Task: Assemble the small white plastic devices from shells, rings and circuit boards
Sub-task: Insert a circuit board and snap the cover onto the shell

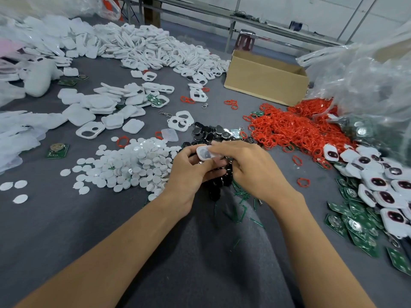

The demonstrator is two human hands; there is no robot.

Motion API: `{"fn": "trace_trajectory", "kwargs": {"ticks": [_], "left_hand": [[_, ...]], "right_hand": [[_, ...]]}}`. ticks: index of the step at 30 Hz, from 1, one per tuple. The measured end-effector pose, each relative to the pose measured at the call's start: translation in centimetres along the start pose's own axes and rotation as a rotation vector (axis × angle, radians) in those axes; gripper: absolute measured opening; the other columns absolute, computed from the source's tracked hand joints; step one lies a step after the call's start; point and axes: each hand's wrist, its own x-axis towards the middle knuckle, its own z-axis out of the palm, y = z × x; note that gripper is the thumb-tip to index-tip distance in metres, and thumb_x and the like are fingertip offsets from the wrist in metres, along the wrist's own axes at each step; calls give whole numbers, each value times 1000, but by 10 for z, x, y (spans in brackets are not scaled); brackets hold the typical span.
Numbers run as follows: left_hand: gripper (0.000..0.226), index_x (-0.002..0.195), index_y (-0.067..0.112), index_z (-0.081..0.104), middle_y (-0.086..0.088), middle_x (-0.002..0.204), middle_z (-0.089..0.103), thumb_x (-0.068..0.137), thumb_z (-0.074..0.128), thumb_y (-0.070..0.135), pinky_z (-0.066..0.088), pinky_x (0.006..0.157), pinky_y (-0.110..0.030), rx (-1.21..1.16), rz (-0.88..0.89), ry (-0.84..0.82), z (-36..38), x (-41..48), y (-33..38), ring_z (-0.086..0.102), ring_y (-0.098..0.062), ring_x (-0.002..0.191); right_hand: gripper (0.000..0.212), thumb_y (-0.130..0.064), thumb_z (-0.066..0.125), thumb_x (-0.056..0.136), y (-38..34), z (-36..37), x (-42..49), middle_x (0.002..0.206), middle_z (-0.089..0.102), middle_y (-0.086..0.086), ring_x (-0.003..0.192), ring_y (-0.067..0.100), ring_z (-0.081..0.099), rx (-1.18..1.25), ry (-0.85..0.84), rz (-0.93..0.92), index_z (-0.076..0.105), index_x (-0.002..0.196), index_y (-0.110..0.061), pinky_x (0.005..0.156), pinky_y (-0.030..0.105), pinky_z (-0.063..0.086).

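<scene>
Small white oval plastic shell [205, 153], long axis left-to-right, sits above the heap of black parts [208, 132]; left hand [191, 172] grips its left end, right hand [243, 165] pinches its right end, both equally near.

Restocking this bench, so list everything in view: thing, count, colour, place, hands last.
white device: one, white with a dark opening, held at centre
white discs: heap, uncountable, white, left of the hands
black parts: heap, black, under and behind the hands
red rings: large heap plus strays, red, right of centre
white shells: many, white, left side and back
finished units: a dozen or more, white with dark windows, right edge
circuit boards: many, green, near right; a few at left
cardboard box: one, brown, back right
plastic bag: one, clear, far right
table: one, grey
left hand: grips the white device
right hand: pinches the white device
</scene>
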Motion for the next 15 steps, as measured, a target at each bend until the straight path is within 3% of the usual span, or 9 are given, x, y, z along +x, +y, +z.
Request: {"fn": "trace_trajectory", "kwargs": {"ticks": [4, 8, 13, 15], "left_hand": [[45, 120, -7, 52, -26, 109, 68, 78, 70, -9, 60, 68, -27, -8, -4, 8, 1, 0, 0, 73, -23, 78], [41, 119, -3, 53, -19, 108, 70, 82, 69, -9, 61, 71, -29, 56, -26, 6, 1, 0, -2, 74, -23, 79], [29, 116, -1, 52, -16, 101, 71, 89, 64, -4, 62, 68, -30, 110, -17, -30, 2, -1, -3, 74, -24, 79], [25, 113, -2, 53, -12, 89, 71, 90, 63, -2, 61, 64, -28, 139, 17, -61, 3, 0, -4, 74, -20, 73]], "right_hand": [[69, 8, 40, 71, 2, 2, -1, 139, 54, -4, 130, 17, 49, 82, 27, 28, 61, 128, -26, 98, 42, 47], [65, 16, 40, 70, 4, -2, 1, 132, 59, 1, 128, 13, 51, 196, 141, 67, 67, 120, -16, 108, 30, 39], [49, 14, 47, 77, -11, -11, 14, 111, 70, -4, 103, 2, 62, 367, 307, 141, 73, 105, -16, 88, 12, 45], [41, 8, 50, 83, -24, -11, 31, 97, 73, -4, 87, 9, 65, 376, 288, 174, 74, 103, -18, 76, 14, 49]]}}
